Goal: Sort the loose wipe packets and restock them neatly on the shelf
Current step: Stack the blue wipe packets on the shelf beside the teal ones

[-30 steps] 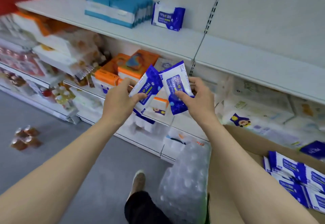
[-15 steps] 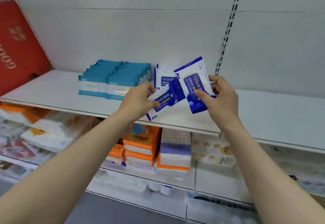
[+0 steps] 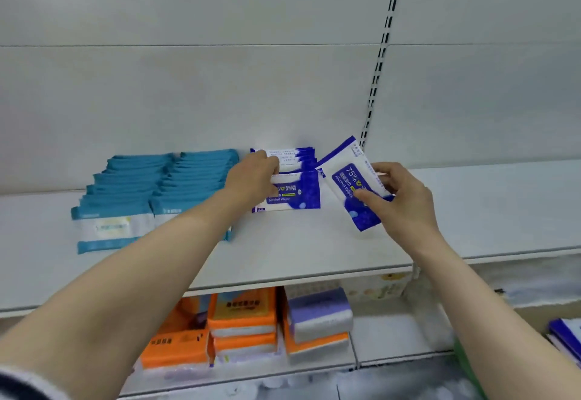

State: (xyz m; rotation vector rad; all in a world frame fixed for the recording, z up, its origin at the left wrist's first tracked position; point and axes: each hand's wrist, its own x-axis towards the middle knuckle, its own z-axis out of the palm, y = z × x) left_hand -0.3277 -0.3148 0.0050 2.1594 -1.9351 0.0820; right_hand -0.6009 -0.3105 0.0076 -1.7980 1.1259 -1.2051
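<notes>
head view: left hand [image 3: 251, 176] grips the front blue-and-white alcohol wipe packet [image 3: 294, 192], fingers closed on its left end, packet upright at the front of a short row of matching packets [image 3: 292, 156] on the white metal shelf [image 3: 314, 252]. right hand [image 3: 405, 201] pinches a second, tilted blue-and-white packet [image 3: 349, 179] just beside, above the shelf. teal packet rows [image 3: 157, 192] border left; bare shelf runs right and forward.

wipe packets [image 3: 294, 193]: blue and white, white lettering | teal packs [image 3: 132, 198]: teal with white band | shelf [image 3: 314, 252]: pale grey | lower packs [image 3: 242, 314]: orange and white | lower pack [image 3: 319, 311]: purple and white
</notes>
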